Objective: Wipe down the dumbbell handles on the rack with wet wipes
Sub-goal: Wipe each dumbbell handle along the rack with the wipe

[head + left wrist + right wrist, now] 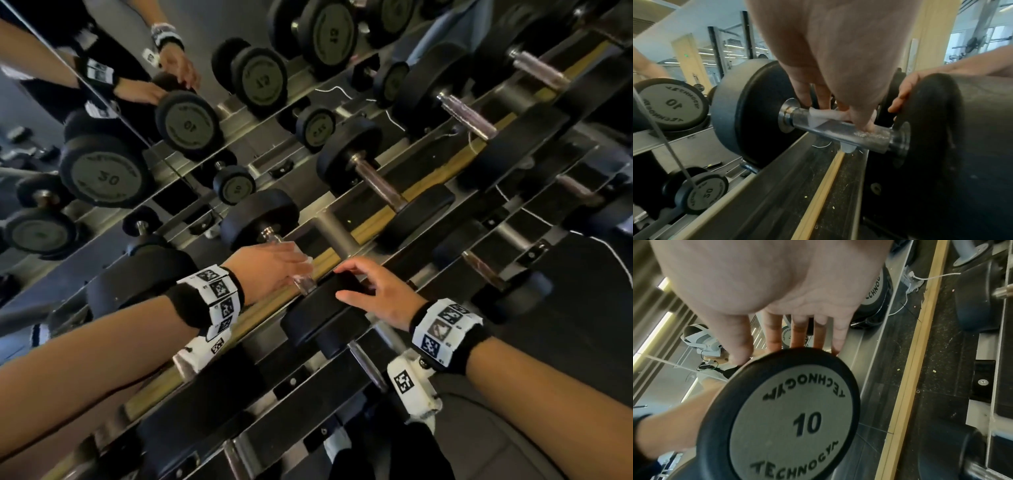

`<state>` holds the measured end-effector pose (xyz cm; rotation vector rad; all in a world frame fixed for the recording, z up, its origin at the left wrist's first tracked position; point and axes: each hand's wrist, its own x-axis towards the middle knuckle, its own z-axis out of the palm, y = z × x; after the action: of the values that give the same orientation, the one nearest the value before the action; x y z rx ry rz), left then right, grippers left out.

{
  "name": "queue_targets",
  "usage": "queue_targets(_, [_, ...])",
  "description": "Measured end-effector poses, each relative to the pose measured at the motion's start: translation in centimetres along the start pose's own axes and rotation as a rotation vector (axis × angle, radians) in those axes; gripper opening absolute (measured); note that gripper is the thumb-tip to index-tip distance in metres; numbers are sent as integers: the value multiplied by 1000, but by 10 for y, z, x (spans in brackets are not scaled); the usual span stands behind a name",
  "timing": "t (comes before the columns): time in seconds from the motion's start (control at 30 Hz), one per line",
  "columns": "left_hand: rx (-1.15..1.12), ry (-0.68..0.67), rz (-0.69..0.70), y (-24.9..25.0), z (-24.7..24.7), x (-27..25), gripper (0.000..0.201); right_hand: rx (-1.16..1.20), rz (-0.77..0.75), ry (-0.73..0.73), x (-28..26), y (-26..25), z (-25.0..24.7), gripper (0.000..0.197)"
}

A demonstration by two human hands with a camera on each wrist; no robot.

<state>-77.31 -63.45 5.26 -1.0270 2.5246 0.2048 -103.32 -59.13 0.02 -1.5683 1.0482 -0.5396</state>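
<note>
One dumbbell handle (838,134) on the rack's (428,178) upper rail is being wiped: the left hand (270,263) curls over the chrome bar, pinching a wet wipe (822,115) against it near the far collar. The right hand (376,291) lies with relaxed fingers on the near weight head (789,415), marked 10, steadying it without gripping. Judging by this, the stroke is mid-handle; next, the wipe probably needs drawing toward the near collar, then moving on to the neighbouring dumbbell (373,178), whose handle looks untouched.
</note>
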Motion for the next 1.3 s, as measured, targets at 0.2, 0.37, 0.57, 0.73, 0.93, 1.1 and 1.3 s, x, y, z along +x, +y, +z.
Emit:
queue_targets(0.2, [75, -36, -49, -16, -1, 4, 59, 97, 146, 155, -5, -12, 43, 57])
queue_targets(0.37, [7, 60, 53, -30, 17, -6, 54, 188, 187, 208, -4, -14, 48, 60])
queue_targets(0.57, [-74, 99, 52, -38, 23, 3, 49, 251, 213, 193, -5, -14, 50, 60])
queue_targets(0.73, [-73, 139, 223, -19, 23, 5, 48, 271, 195, 185, -7, -16, 50, 58])
queue_targets(0.93, [-2, 20, 21, -37, 8, 17, 57, 287, 192, 169, -9, -18, 48, 57])
queue_targets(1.1, [-11, 16, 96, -21, 16, 8, 58, 276, 180, 181, -8, -16, 49, 58])
queue_targets(1.3, [29, -27, -6, -31, 6, 22, 65, 294, 180, 171, -7, -14, 49, 58])
